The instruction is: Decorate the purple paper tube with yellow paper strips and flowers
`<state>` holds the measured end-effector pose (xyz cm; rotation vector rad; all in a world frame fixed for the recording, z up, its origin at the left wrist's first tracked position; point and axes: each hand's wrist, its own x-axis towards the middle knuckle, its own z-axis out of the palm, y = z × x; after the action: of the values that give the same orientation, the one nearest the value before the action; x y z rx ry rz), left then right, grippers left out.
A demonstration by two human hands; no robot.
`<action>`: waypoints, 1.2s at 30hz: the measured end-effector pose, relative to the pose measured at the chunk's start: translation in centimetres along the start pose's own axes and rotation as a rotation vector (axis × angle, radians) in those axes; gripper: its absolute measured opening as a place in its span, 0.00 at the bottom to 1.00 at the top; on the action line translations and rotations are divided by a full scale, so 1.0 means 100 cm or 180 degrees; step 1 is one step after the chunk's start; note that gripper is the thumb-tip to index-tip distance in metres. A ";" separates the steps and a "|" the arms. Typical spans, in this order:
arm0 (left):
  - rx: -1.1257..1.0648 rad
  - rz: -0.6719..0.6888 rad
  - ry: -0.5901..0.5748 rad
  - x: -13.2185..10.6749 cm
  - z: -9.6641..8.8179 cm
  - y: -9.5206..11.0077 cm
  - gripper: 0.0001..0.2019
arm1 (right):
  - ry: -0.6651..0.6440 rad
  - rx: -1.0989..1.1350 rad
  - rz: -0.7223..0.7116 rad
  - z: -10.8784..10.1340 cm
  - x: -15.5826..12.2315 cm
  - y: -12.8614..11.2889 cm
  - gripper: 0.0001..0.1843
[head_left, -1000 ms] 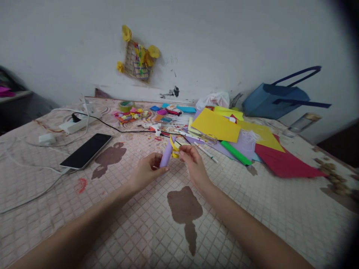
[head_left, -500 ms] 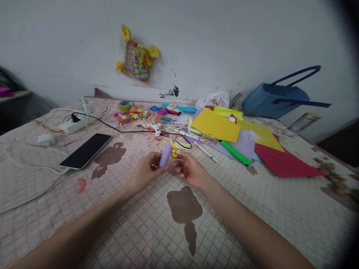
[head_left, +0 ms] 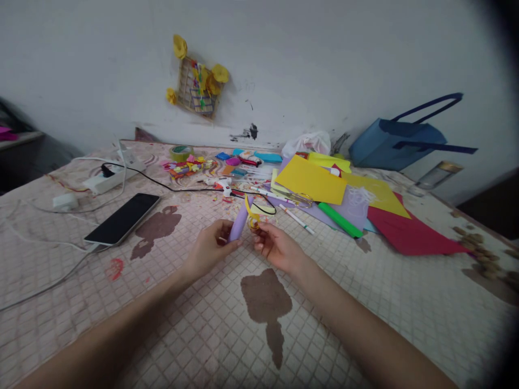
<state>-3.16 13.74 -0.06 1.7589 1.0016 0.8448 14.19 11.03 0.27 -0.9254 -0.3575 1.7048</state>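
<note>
Between the thumb and fingers of my left hand (head_left: 211, 247) is a rolled purple paper tube (head_left: 240, 220), tilted with its top leaning right. A narrow yellow paper strip (head_left: 248, 205) runs from the top of the tube down to a small curled end. My right hand (head_left: 279, 246) is closed on that curled end with thumb and fingertips, just right of the tube. Behind the hands lies a white and orange glue gun (head_left: 224, 187) with its black cord.
Left, a phone (head_left: 122, 219) is plugged into a cable, near a power strip (head_left: 114, 179). Yellow sheets (head_left: 312, 180), a green paper roll (head_left: 339, 220), a red sheet (head_left: 409, 232), scissors (head_left: 302, 200) and markers (head_left: 297, 219) lie right. A blue bag (head_left: 399, 146) stands at the back right.
My right hand's fingertips have closed on the curled end of the yellow strip. My left hand and the purple tube have hardly moved.
</note>
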 end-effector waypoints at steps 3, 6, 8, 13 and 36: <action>-0.0668 -0.0347 -0.0169 0.001 -0.001 0.004 0.18 | 0.0033 -0.0256 -0.0436 0.000 0.000 0.002 0.08; -0.1189 -0.0743 -0.0387 0.001 -0.003 0.008 0.17 | -0.0020 -0.0835 -0.1144 -0.002 0.001 0.003 0.09; -0.1443 -0.0976 -0.0496 0.000 -0.005 0.009 0.16 | -0.0041 -0.1571 -0.1754 -0.005 0.001 0.003 0.07; -0.2068 -0.1295 -0.0494 0.001 -0.008 0.007 0.13 | -0.0197 -0.3717 -0.3153 -0.013 -0.001 -0.002 0.10; -0.2722 -0.1519 -0.1094 -0.005 -0.005 0.012 0.11 | -0.0080 -0.1832 -0.2140 -0.011 0.000 -0.017 0.14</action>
<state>-3.46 13.21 1.19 0.8406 0.6369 0.5135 16.16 11.44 0.66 -1.0319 -1.0828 0.9980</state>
